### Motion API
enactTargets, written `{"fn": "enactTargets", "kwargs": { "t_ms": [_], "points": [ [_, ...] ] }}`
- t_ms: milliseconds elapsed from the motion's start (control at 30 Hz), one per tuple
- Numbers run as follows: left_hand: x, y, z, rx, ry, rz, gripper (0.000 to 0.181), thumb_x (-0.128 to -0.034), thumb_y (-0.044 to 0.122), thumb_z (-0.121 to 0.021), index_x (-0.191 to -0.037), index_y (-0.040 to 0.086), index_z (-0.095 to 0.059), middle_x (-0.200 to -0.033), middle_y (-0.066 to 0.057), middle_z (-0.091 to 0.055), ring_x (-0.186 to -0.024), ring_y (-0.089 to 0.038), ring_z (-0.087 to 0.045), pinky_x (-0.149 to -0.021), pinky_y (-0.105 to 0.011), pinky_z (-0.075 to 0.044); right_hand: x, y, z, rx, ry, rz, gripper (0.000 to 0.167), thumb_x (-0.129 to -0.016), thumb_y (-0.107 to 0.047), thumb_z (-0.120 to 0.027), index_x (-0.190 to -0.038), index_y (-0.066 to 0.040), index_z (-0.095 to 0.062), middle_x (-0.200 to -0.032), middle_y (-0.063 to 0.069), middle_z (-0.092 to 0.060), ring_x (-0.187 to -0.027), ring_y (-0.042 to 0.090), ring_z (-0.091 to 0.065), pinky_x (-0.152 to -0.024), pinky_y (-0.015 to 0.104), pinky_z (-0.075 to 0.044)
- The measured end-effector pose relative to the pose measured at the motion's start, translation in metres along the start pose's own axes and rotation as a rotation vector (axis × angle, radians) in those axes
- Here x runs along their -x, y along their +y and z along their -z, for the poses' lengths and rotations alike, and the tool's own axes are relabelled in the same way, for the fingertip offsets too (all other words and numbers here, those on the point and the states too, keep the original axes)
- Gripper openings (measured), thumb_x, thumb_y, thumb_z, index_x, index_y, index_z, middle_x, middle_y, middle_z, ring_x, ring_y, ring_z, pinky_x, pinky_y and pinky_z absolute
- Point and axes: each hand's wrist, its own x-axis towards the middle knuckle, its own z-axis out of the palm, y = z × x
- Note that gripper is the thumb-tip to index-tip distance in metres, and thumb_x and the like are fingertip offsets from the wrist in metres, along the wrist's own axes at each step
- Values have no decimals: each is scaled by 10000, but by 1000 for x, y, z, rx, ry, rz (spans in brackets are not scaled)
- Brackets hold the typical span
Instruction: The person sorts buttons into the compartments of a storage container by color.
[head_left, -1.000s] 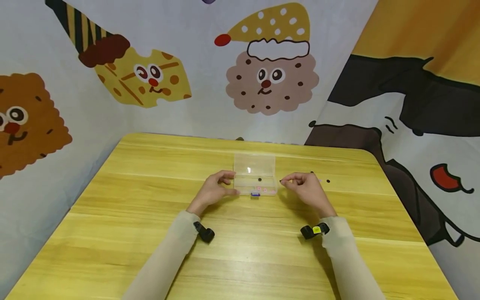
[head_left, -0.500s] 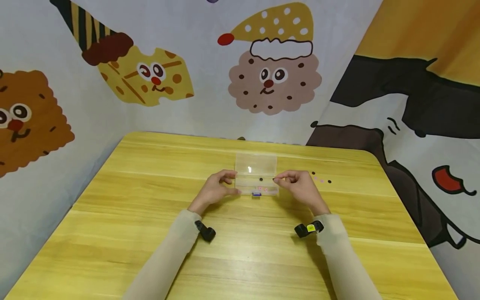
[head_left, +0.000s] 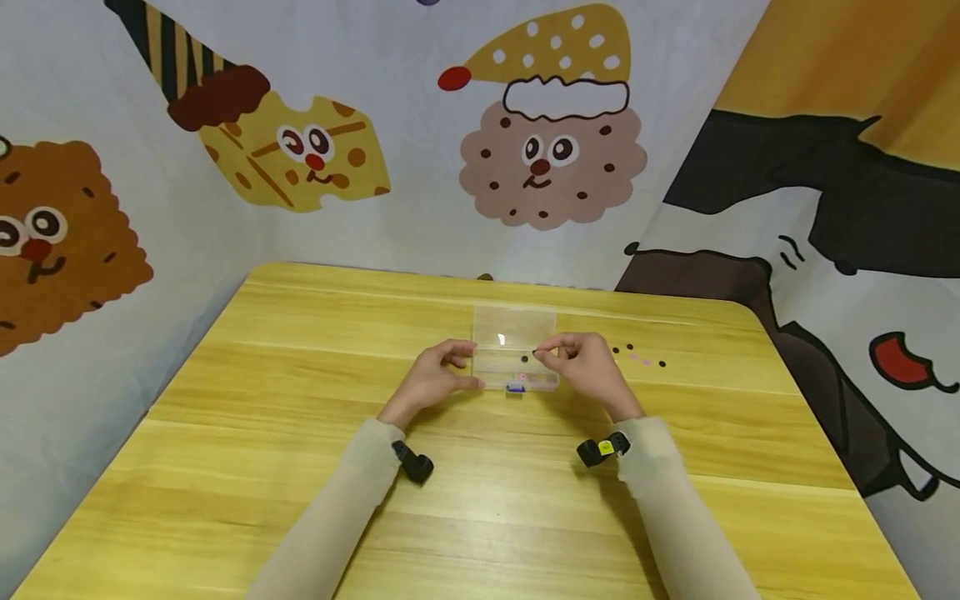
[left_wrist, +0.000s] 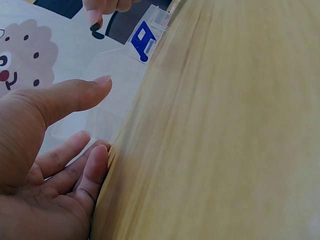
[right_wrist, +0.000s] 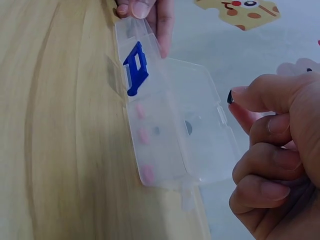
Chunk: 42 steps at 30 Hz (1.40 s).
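Observation:
A clear plastic box (head_left: pixel 491 382) with a blue latch (right_wrist: pixel 136 70) lies on the table, its lid (head_left: pixel 514 327) raised at the back. My left hand (head_left: pixel 433 375) holds the box's left end between thumb and fingers. Over the right part of the box, my right hand (head_left: pixel 588 367) pinches a small black disc (right_wrist: pixel 230 97) between thumb and index finger, the other fingers curled. Another black disc (head_left: pixel 524 359) lies inside the box. Several pink pieces (right_wrist: pixel 144 136) show through the front wall in the right wrist view, blurred by the plastic.
Right of the box, several loose pieces lie on the wooden table (head_left: pixel 480 517): black discs (head_left: pixel 662 364) and small pink pieces (head_left: pixel 647 362). A patterned cloth (head_left: pixel 420 233) hangs behind the table. Each wrist wears a black camera (head_left: pixel 417 467).
My right hand has moved left with the black disc, from beside the box to above it. Loose pieces behind that hand have come into view. The left hand stays at the box's left end.

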Motion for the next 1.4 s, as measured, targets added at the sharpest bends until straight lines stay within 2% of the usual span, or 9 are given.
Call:
{"fn": "enactTargets", "kwargs": {
  "t_ms": [533,867,1200,1400],
  "points": [
    [-1,1,0,5,4,8,648,-785,207,-908,-1372,189,-633,-1326,-1,-651,-1188,-237,-564,-1042,-435,-459,-17,-11,-17,59,-5,25,150,-960,-267,-730,-1016,-141,-789,-539,-36,-444,-474,121,-350,-484,261,-324],
    [-1,0,-1,-3,4,6,640,-792,220,-903,-1372,197,-633,-1329,4,-651,-1190,-240,-563,-1038,-442,-456,-23,-18,-25,76,-9,2,119,-960,-274,-733,-980,-168,-782,-564,-16,-485,-483,128,-369,-440,235,-275],
    [1,0,-1,8,7,2,630,-804,204,-891,-1379,189,-634,-1341,-1,-645,-1202,-246,-564,-1021,-456,-464,-29,-21,-35,108,-22,52,106,-953,-256,-736,-956,-161,-784,-557,-1,-508,-473,127,-402,-439,248,-317],
    [0,1,0,2,5,4,638,-805,209,-890,-1387,197,-628,-1353,-2,-641,-1207,-249,-562,-1027,-465,-462,-29,-20,-35,137,-23,55,193,-959,-292,-733,-1065,-132,-754,-547,2,-507,-452,132,-394,-428,264,-326]
  ]
}}
